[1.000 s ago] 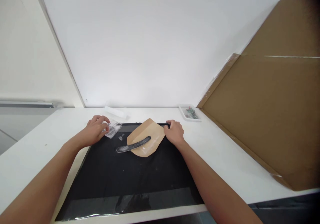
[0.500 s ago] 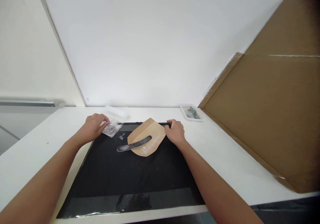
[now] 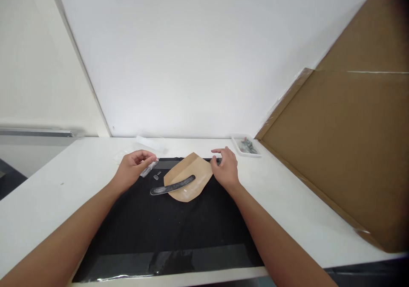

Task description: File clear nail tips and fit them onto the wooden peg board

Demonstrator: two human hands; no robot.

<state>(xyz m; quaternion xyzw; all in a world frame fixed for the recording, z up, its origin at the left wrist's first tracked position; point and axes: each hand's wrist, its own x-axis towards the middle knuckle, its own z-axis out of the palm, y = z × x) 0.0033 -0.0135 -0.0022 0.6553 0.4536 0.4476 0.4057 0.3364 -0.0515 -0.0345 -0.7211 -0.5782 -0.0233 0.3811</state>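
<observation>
Over a clear packet with dark print (image 3: 148, 170), my left hand (image 3: 133, 169) has its thumb and fingers pinched together. Whatever lies between those fingertips is too small to make out. My right hand (image 3: 226, 167) is beside the right corner of a tan paper sheet (image 3: 202, 172), its thumb and index finger apart, with nothing visible in it. A curved black nail file (image 3: 172, 186), dusted white, rests across the paper. Two small clear pieces (image 3: 156, 177), shaped like nail tips, lie on the black mat (image 3: 159, 223) near the packet.
Behind the mat, a white translucent piece (image 3: 149, 143) is on the white table (image 3: 281, 201). To the right, a white tray (image 3: 246, 153) holds small greenish items in clear plastic. A large cardboard panel (image 3: 345, 142) stands along the right side, and a white wall (image 3: 191, 65) rises behind.
My left hand has moved right, from the packet's left edge to above it, fingers pinched. My right hand has opened, its index finger lifting away from the mat's far edge.
</observation>
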